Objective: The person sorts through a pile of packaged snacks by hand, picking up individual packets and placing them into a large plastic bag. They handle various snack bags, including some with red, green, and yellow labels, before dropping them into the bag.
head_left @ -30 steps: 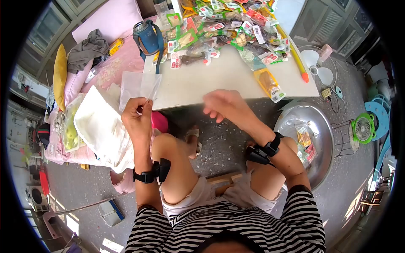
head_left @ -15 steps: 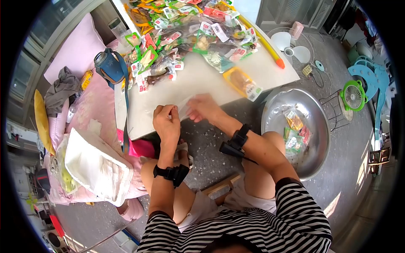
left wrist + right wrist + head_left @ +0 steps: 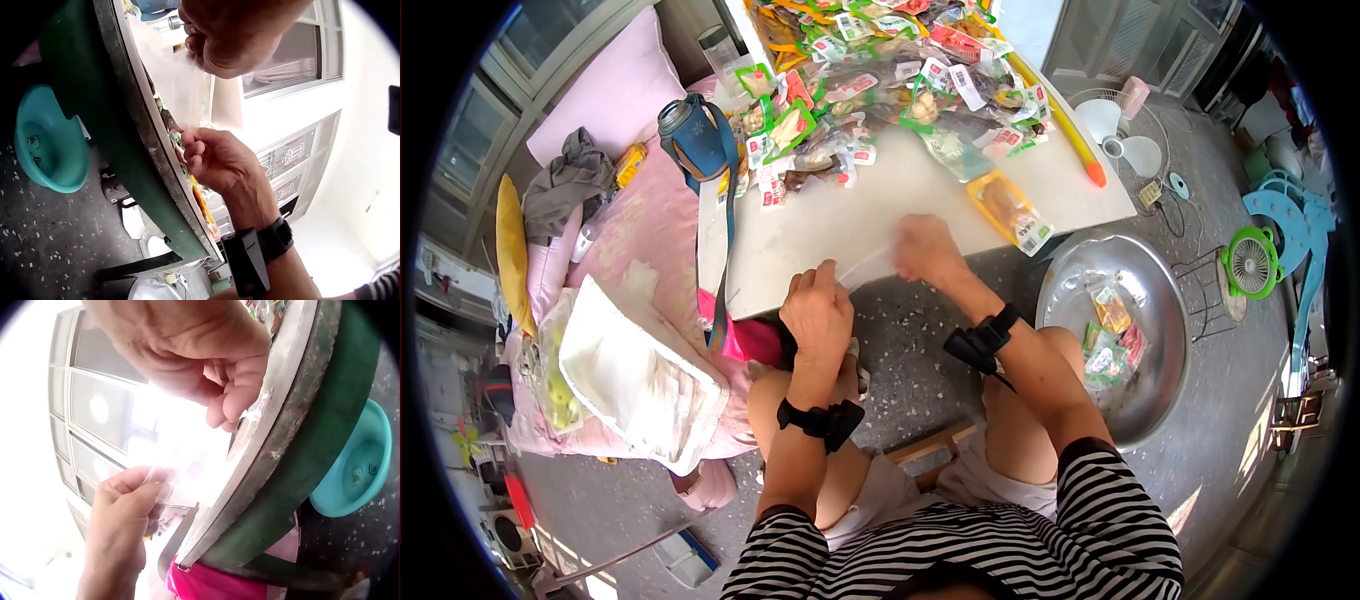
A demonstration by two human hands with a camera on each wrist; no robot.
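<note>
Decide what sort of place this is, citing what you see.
Likely a home room used for packing food: white table heaped with snack packets, pink bed beside it, metal basin on the floor.

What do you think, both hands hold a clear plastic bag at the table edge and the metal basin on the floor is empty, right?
Not empty: the head view shows a few snack packets lying in the metal basin. The left hand and right hand do hold the clear plastic bag at the table edge.
</note>
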